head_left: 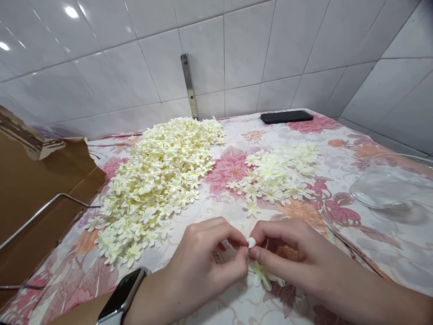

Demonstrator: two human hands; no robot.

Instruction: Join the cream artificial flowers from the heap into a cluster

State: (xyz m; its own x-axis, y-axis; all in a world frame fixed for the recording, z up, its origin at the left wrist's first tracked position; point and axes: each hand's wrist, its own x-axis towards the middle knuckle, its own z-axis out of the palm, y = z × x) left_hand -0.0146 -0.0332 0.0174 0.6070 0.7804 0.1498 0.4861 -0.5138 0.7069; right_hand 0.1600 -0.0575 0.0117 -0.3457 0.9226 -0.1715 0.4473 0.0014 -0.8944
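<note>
My left hand (pixel 213 253) and my right hand (pixel 291 253) meet at the front middle of the table, thumbs and forefingers pinched together. Between the fingertips shows a small white petal-like piece (pixel 251 242); the fingers cover the rest of it. Just beneath them lies a cream flower (pixel 262 276) with a yellowish centre, partly hidden by my right hand. A large heap of similar flowers (pixel 162 167) spreads to the left, and a smaller pile of flowers (pixel 277 174) lies beyond my hands to the right.
A flower-patterned tablecloth (pixel 216 207) covers the table. At the left stands a torn cardboard box (pixel 43 189) with a bent metal rod (pixel 43 210) across it. A black phone (pixel 287 117) lies near the tiled wall (pixel 246 54). Clear plastic (pixel 382 187) sits at the right.
</note>
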